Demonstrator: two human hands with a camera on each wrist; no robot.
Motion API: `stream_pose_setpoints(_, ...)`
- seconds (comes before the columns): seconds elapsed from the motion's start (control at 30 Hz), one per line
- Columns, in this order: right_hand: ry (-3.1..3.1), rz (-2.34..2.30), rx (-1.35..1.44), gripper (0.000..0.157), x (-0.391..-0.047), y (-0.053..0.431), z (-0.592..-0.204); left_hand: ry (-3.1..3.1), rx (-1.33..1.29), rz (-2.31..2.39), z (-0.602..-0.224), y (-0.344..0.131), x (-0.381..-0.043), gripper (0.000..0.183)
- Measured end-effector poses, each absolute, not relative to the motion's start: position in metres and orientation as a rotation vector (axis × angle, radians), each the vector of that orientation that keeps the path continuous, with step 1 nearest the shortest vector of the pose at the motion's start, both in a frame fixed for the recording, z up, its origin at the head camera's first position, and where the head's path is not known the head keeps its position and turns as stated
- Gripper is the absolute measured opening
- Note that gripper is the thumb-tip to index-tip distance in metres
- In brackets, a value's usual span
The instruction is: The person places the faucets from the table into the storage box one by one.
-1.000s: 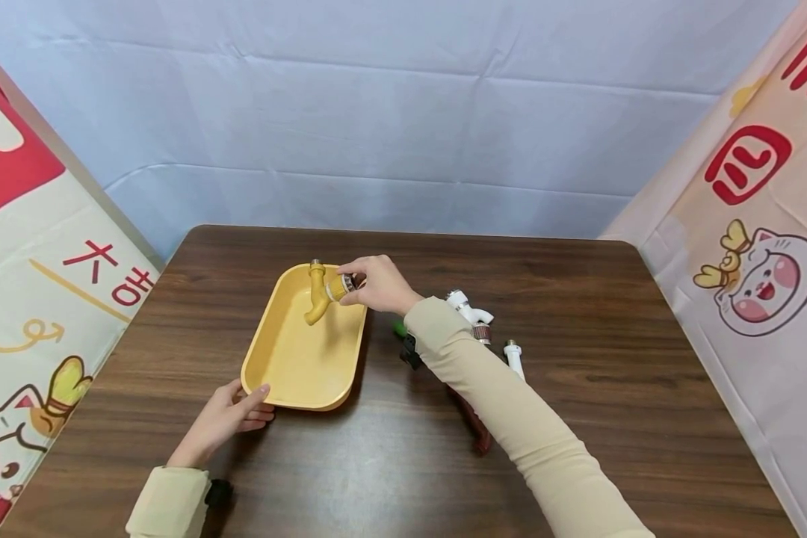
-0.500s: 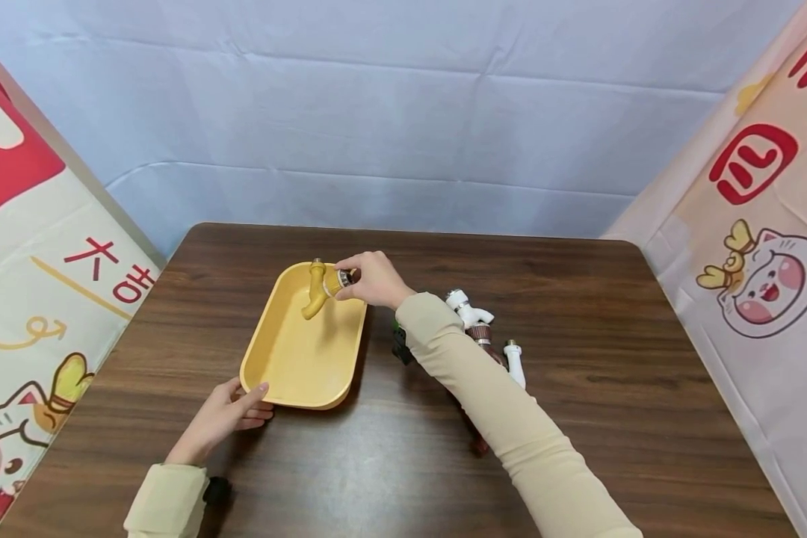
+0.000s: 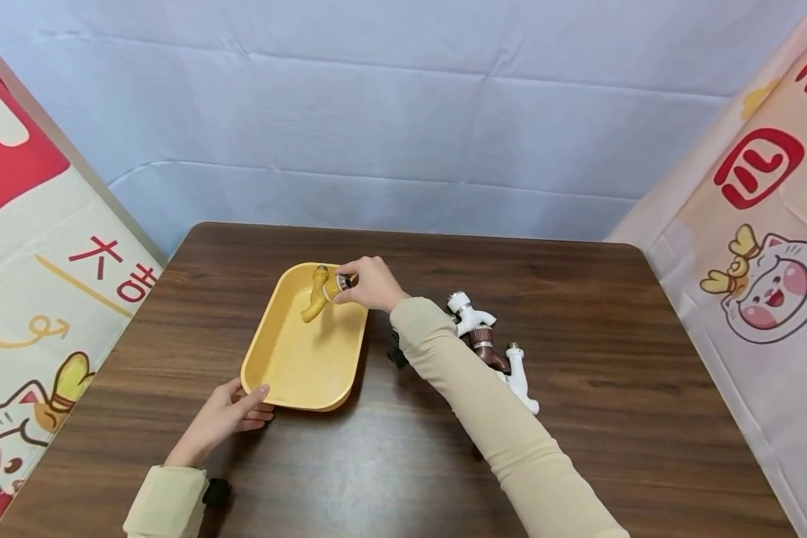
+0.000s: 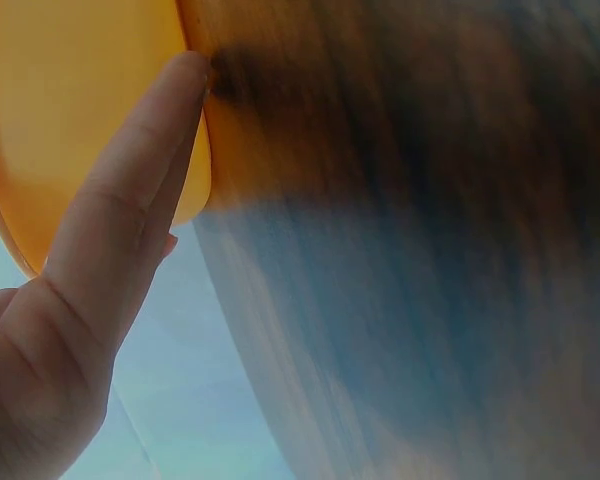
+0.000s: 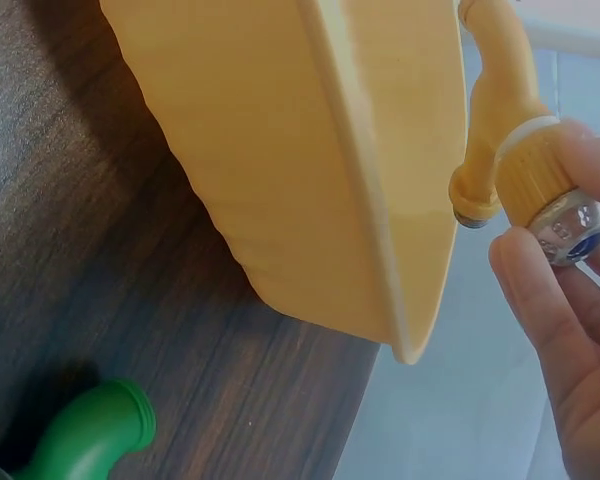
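Note:
A yellow plastic tray (image 3: 289,385) lies on the dark wooden table. My right hand (image 3: 371,284) pinches the threaded metal end of a yellow faucet (image 3: 317,293) and holds it over the tray's far end, spout pointing down. The right wrist view shows the faucet (image 5: 500,110) above the tray's rim (image 5: 365,215), fingertips (image 5: 540,300) on its metal end. My left hand (image 3: 232,415) rests against the tray's near left corner; in the left wrist view a straight finger (image 4: 140,190) touches the tray's rim (image 4: 202,190).
Right of the tray, partly behind my right forearm, lie a white faucet (image 3: 469,312), a brown faucet (image 3: 487,351) and another white one (image 3: 519,379). A green pipe piece (image 5: 85,435) lies on the table near the tray. Printed banners stand at both sides.
The yellow faucet has dropped slightly lower and further into the tray's far end. My right forearm shifted left, uncovering more of the white and brown faucets. The left hand stayed put.

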State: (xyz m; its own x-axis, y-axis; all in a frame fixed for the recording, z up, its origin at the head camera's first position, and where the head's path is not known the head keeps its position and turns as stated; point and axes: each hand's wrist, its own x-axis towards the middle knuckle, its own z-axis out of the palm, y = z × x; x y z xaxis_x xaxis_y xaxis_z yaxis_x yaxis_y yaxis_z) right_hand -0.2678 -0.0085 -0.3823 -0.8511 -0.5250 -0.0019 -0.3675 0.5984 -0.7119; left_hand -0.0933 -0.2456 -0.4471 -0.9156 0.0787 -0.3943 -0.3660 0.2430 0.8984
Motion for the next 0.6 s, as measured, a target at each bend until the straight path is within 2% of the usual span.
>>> stream_pose_setpoints(0.6, 2.647, -1.064, -0.695, 0.038, -0.269, -0.026, -0.390, 2.165, -0.275, 1.706, -0.448, -0.247, -0.094, 0.052)
